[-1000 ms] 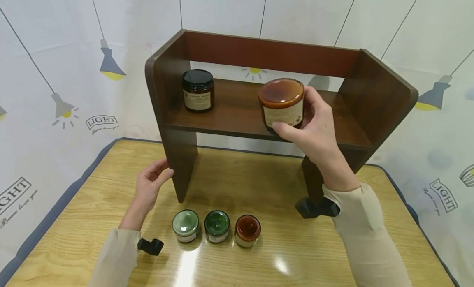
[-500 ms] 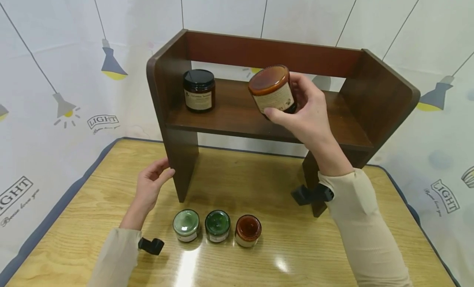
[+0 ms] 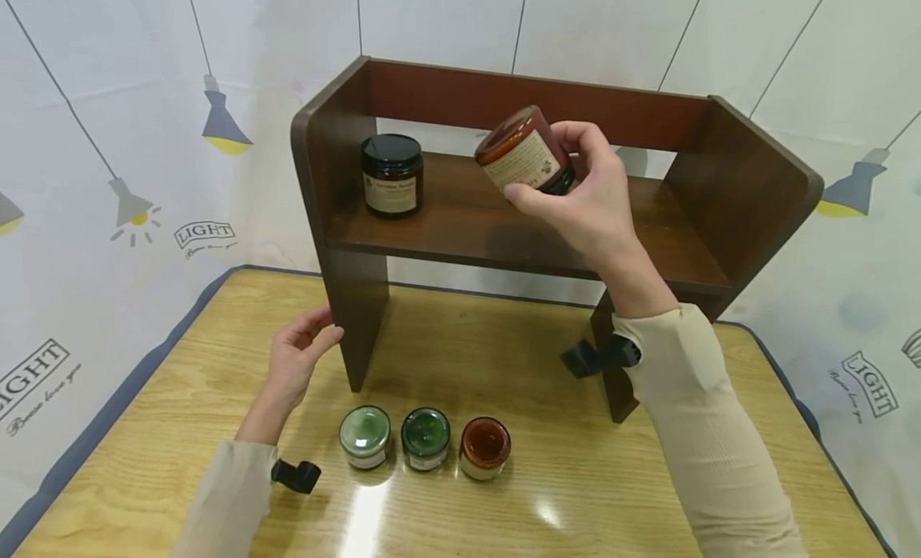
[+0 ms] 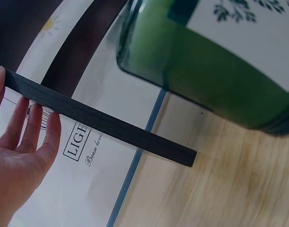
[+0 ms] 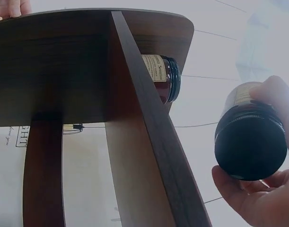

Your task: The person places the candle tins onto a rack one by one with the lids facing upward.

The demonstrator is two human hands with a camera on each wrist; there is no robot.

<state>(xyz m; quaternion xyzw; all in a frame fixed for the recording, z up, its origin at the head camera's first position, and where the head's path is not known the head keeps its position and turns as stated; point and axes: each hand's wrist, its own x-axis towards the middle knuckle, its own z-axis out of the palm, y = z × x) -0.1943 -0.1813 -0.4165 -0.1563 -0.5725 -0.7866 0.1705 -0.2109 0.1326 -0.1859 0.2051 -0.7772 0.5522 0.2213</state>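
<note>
My right hand [image 3: 592, 194] grips an amber glass jar [image 3: 524, 157] with a cream label, held tilted above the shelf [image 3: 460, 230] of the dark wood rack. Its glass base points up and left in the head view; its black lid [image 5: 250, 146] faces the camera in the right wrist view. With fingers fairly straight, my left hand [image 3: 297, 356] touches the front of the rack's left side panel [image 4: 101, 120]. Another amber jar [image 3: 392, 192] stands upright on the shelf at the left end, black lid on top.
On the wooden table [image 3: 216, 366], before the rack, a light green jar [image 3: 365, 436], a dark green jar [image 3: 426, 438] and a smaller amber jar [image 3: 485, 448] stand in a row, glass bases up. A printed cloth [image 3: 144, 302] hangs behind.
My right hand has lifted the amber jar slightly, moved it left and turned it, so its base has swung from facing up toward the left. The left hand stays at the panel.
</note>
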